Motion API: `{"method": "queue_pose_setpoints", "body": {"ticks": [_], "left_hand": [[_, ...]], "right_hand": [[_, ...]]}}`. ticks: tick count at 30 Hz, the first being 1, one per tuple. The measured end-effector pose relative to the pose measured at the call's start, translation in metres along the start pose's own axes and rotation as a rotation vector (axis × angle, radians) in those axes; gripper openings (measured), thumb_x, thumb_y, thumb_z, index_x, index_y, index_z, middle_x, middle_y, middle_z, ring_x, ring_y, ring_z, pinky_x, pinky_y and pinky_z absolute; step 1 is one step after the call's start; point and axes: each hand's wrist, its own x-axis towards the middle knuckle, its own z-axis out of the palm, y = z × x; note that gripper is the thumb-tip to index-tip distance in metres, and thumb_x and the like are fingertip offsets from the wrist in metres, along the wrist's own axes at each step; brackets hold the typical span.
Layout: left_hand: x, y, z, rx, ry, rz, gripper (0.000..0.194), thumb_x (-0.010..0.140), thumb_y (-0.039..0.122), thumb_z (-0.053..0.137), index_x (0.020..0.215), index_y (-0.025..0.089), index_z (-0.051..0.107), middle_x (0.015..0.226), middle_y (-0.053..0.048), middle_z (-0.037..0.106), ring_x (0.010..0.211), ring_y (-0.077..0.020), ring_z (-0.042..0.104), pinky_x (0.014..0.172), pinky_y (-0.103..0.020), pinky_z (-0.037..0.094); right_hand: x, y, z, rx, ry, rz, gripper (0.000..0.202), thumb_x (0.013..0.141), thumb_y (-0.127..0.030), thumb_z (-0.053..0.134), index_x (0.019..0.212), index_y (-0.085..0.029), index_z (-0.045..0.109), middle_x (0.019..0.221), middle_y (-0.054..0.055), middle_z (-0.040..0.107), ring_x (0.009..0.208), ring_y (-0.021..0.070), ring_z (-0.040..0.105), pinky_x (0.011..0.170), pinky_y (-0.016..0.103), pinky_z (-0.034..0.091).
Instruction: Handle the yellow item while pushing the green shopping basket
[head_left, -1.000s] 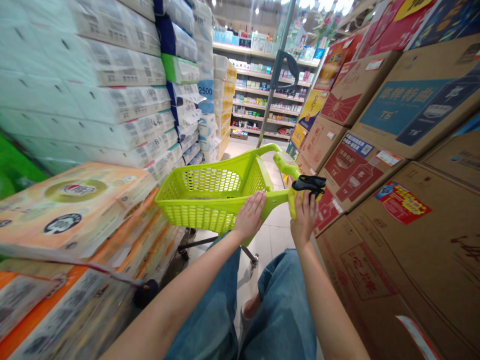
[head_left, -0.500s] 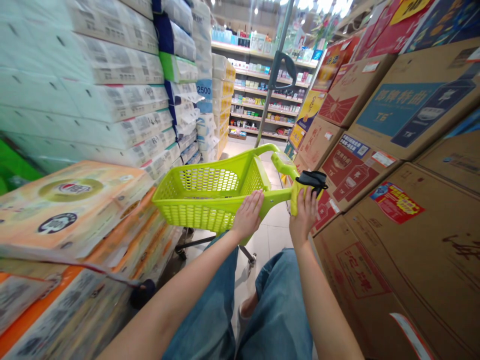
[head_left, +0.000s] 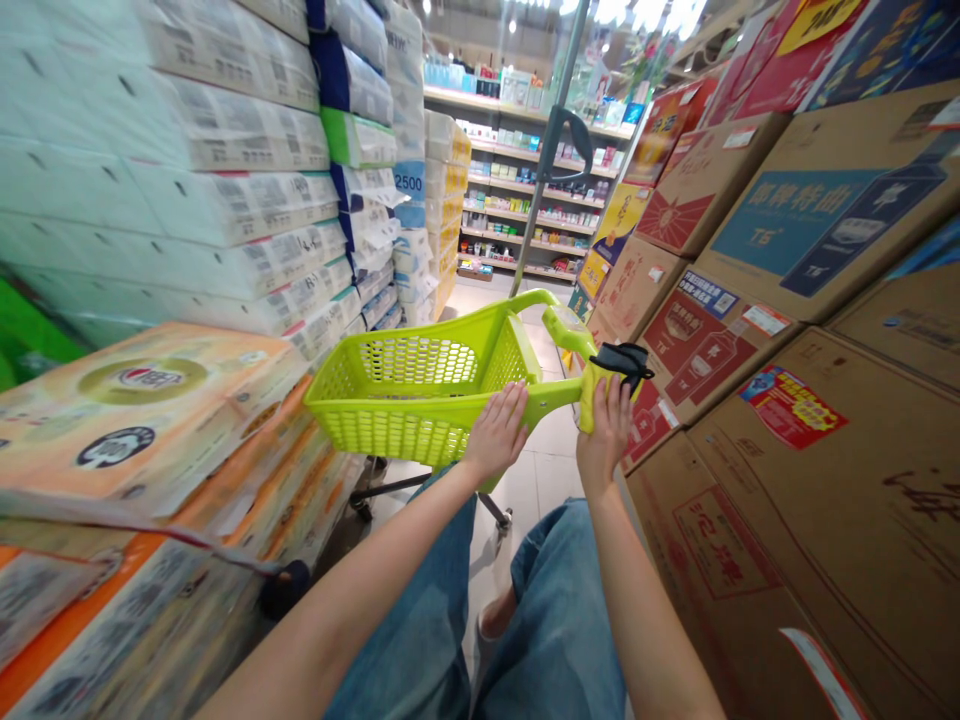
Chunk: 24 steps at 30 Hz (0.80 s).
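Observation:
A lime-green shopping cart [head_left: 405, 415] stands crosswise in front of me, its basket with nothing in it that I can see. My left hand [head_left: 496, 432] grips the rim of the basket near the handle arm. A yellow cloth [head_left: 589, 395] and a black cloth or pouch [head_left: 621, 360] hang over the corner of the cart's handle. Over these two my right hand [head_left: 606, 430] is closed, pressing them against the handle; its fingertips lie on the yellow and black material.
Tall stacks of wrapped paper packs [head_left: 255, 205] and an orange-topped pack [head_left: 150, 400] line the left. Cardboard cartons [head_left: 780, 520] wall the right side. A glass door with a grey handle [head_left: 551, 145] is ahead, before stocked shelves [head_left: 517, 205].

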Motion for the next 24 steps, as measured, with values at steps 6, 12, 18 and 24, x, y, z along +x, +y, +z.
{"method": "queue_pose_setpoints", "body": {"ticks": [6, 12, 18, 24], "left_hand": [[-0.001, -0.001, 0.0, 0.003, -0.008, 0.001, 0.065, 0.097, 0.02, 0.037, 0.157, 0.01, 0.014, 0.161, -0.017, 0.029, 0.153, -0.0258, 0.017, 0.122, -0.048, 0.026], [0.0, 0.001, -0.002, -0.008, -0.018, -0.002, 0.069, 0.094, 0.017, 0.038, 0.157, 0.009, 0.011, 0.162, -0.016, 0.027, 0.153, -0.0246, 0.014, 0.123, -0.047, 0.024], [0.002, 0.0, -0.001, -0.023, -0.018, -0.003, 0.07, 0.094, 0.017, 0.037, 0.157, 0.009, 0.009, 0.162, -0.016, 0.027, 0.153, -0.025, 0.015, 0.123, -0.049, 0.024], [0.0, 0.0, -0.002, -0.032, -0.044, -0.001, 0.076, 0.088, 0.014, 0.04, 0.157, 0.009, 0.009, 0.163, -0.015, 0.024, 0.153, -0.0257, 0.013, 0.123, -0.049, 0.024]], "right_hand": [[-0.025, -0.032, 0.016, 0.003, -0.133, -0.351, 0.077, 0.08, 0.004, 0.034, 0.153, -0.02, 0.036, 0.153, 0.007, 0.046, 0.152, 0.0208, 0.022, 0.123, 0.048, 0.025], [-0.008, 0.003, 0.006, -0.035, -0.048, -0.178, 0.08, 0.078, 0.006, 0.034, 0.154, -0.018, 0.032, 0.159, 0.01, 0.036, 0.153, 0.0238, 0.019, 0.122, 0.053, 0.026], [-0.018, -0.02, 0.019, 0.054, -0.054, -0.09, 0.088, 0.072, 0.006, 0.032, 0.157, -0.015, 0.022, 0.165, 0.01, 0.022, 0.154, 0.0247, 0.008, 0.122, 0.053, 0.028], [-0.029, -0.011, 0.029, -0.008, -0.102, -0.313, 0.079, 0.078, 0.006, 0.032, 0.152, -0.019, 0.036, 0.157, 0.009, 0.04, 0.152, 0.0236, 0.02, 0.12, 0.052, 0.033]]}}
